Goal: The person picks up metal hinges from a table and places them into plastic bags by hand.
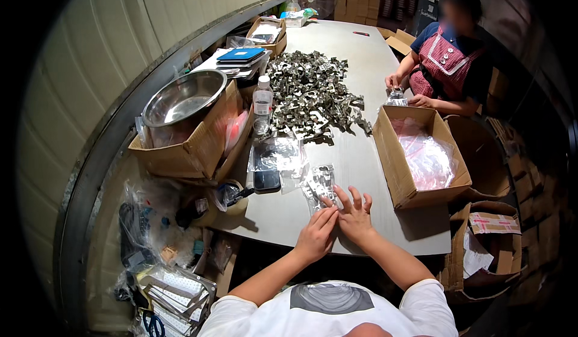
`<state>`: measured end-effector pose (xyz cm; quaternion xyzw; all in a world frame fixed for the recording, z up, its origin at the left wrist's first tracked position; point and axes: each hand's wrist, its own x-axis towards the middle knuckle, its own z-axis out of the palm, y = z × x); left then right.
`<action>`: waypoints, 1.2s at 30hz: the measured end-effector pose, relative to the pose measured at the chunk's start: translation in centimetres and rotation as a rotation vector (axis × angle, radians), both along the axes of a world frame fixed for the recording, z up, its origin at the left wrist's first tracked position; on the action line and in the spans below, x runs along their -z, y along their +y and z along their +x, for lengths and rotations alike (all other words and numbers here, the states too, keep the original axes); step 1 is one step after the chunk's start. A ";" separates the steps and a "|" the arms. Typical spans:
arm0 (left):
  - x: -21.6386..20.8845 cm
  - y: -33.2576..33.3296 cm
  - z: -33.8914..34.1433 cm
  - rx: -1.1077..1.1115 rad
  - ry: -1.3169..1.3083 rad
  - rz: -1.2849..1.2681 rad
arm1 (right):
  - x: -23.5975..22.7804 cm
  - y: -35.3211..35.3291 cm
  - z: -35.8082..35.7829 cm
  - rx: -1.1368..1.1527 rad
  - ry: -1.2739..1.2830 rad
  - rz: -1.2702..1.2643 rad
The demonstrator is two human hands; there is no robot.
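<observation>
My left hand [315, 233] and my right hand [355, 213] rest side by side on the grey table [385, 228] near its front edge. Both touch a small clear plastic bag with metal parts inside [320, 183]. The left fingertips pinch the bag's near edge. The right hand lies flat with fingers spread, beside and partly on the bag. A large heap of shiny metal brackets [313, 93] covers the table's middle.
A black phone [266, 179] lies on clear bags left of my hands. An open cardboard box with pink-tinted bags [421, 156] stands to the right. A steel bowl [180, 99] sits on a box at left, a water bottle [262, 105] beside it. Another person [448, 54] works across the table.
</observation>
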<state>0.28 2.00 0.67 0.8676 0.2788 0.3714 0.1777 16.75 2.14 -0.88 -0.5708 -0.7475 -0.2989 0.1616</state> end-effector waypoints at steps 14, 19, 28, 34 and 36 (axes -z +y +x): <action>-6.2 6.9 -4.1 -0.111 0.306 0.359 | -5.1 0.7 2.5 -0.275 0.260 -0.121; -12.5 8.1 -4.4 0.108 0.183 0.295 | -12.1 0.1 4.0 -0.367 0.432 -0.183; -8.7 7.0 -2.5 0.542 -0.278 -0.737 | -14.8 -3.0 6.1 -0.480 0.600 -0.646; -9.8 2.7 -0.1 0.309 -0.352 -0.534 | -15.5 -4.3 2.6 -0.462 0.637 -0.391; -10.7 2.0 0.4 0.281 -0.289 -0.310 | -15.2 -4.2 2.8 -0.471 0.627 -0.380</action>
